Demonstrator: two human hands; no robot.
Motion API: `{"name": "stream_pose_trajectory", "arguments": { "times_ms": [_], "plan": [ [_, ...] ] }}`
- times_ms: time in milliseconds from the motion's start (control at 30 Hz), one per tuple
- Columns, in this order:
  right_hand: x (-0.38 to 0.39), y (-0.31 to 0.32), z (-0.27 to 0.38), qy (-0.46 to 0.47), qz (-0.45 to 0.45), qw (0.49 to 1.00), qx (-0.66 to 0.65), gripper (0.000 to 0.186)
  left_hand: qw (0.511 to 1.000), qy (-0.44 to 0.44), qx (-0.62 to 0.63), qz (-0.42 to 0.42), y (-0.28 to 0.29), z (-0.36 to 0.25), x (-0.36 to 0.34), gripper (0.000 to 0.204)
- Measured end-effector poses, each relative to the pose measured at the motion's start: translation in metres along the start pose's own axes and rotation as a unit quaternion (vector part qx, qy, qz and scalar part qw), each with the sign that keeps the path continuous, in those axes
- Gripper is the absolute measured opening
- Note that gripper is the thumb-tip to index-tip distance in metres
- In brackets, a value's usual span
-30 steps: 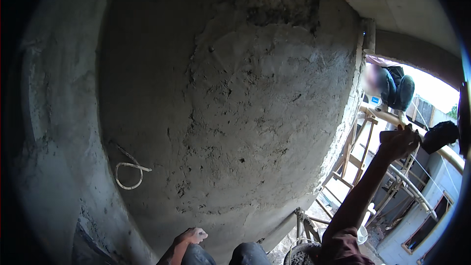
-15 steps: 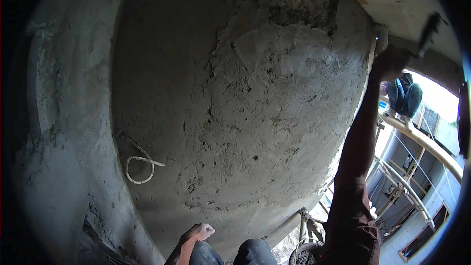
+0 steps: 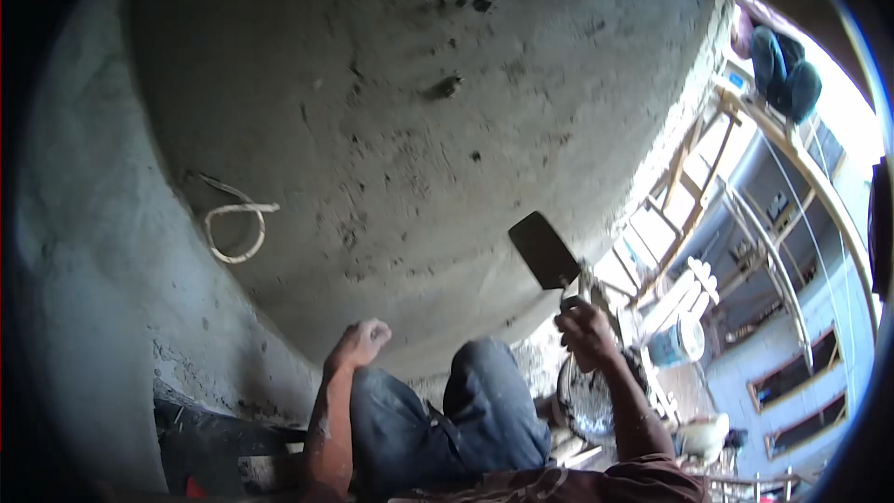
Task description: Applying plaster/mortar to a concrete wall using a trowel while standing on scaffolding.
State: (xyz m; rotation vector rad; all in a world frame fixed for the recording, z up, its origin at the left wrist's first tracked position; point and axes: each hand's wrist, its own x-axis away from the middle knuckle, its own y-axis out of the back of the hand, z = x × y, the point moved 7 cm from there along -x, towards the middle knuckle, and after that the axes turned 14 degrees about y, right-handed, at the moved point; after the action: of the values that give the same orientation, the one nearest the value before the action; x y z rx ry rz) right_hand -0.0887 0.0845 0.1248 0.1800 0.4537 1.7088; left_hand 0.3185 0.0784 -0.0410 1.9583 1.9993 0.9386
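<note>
My right hand is closed round the handle of a trowel. Its flat, dark, rectangular blade points up and to the left, in front of the lower right part of a grey plastered wall. Small pits and rough marks show in the wet-looking plaster. Below that hand, partly covered by its forearm, stands a round container of grey mortar. My left hand is curled shut beside my bent left knee, and I see nothing in it.
A pale looped cable sticks out of the wall at left, near a lighter side wall. To the right are wooden scaffold poles, a pale bucket and a drop. Another person's legs show at the upper right.
My right hand has come down with the trowel from high at the upper right to above the mortar container. The view has tilted lower, showing more of my legs. My left hand stays near my knee.
</note>
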Motion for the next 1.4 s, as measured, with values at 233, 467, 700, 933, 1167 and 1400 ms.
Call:
{"name": "stream_pose_trajectory", "arguments": {
  "times_ms": [233, 467, 700, 933, 1167, 1400],
  "plan": [
    [0.164, 0.178, -0.143, -0.268, 0.097, 0.928, 0.242, 0.028, 0.993, 0.085, 0.007, 0.081, -0.006, -0.009, -0.015, 0.034],
    [0.187, 0.104, -0.285, -0.143, 0.181, 0.959, 0.164, 0.03, 0.991, 0.039, -0.096, 0.083, -0.053, -0.049, -0.027, 0.04],
    [0.216, 0.058, -0.281, -0.418, -0.118, 0.857, -0.277, 0.026, 0.984, 0.035, -0.164, 0.063, -0.059, -0.042, -0.033, 0.041],
    [0.239, 0.068, -0.236, -0.302, -0.148, 0.889, -0.309, 0.023, 0.98, 0.047, -0.17, 0.089, -0.083, -0.054, -0.057, 0.043],
    [0.184, 0.077, -0.21, -0.239, -0.187, 0.93, -0.207, 0.017, 0.99, -0.004, -0.136, 0.046, -0.045, -0.064, -0.043, 0.033],
    [0.108, 0.19, -0.077, 0.026, -0.449, 0.85, -0.276, 0.032, 0.985, 0.044, -0.16, 0.035, -0.047, -0.036, -0.029, 0.04]
  ]
}}
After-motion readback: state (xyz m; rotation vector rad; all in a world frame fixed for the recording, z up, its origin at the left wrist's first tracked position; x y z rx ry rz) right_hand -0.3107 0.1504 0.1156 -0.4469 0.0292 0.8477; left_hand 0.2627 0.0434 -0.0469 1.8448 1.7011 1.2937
